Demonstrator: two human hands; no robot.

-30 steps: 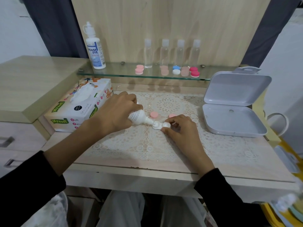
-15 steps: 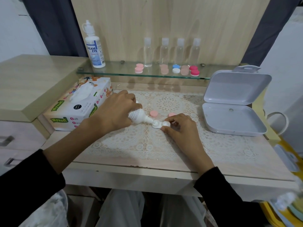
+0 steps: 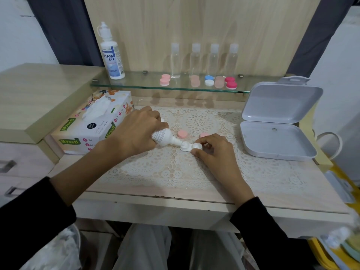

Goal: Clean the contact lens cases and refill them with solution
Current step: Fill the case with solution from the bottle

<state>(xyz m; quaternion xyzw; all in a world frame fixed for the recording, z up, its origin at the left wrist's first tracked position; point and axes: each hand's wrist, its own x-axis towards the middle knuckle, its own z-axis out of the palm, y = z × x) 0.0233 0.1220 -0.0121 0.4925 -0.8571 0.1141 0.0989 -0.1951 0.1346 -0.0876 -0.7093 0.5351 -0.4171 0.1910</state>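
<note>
**While One Well Fills, Pin the Case Flat**

Because the small white bottle [image 3: 165,136] lies almost on its side, its flow will answer to squeeze alone, so pressure should be light. Just right of the tissue box [image 3: 93,125], the left grip [image 3: 136,133] is clenched round that bottle. Its nozzle tip is at the left well of the white lens case [image 3: 191,147], which sits on the lace mat [image 3: 175,168] near the middle of the surface [image 3: 194,195]. Whether liquid is running is too small to tell. Two pink caps [image 3: 182,134] lie just behind the case, off it and near enough to catch a splash. A short, slow squeeze that stops below the rim seems wise. Further right, the right grip [image 3: 214,152] pinches the case's right end between thumb and fingertips. That hold looks worth having, since the case is light and the nozzle could nudge it. Well apart at far right, the open grey box [image 3: 276,154] plays no part.
</note>
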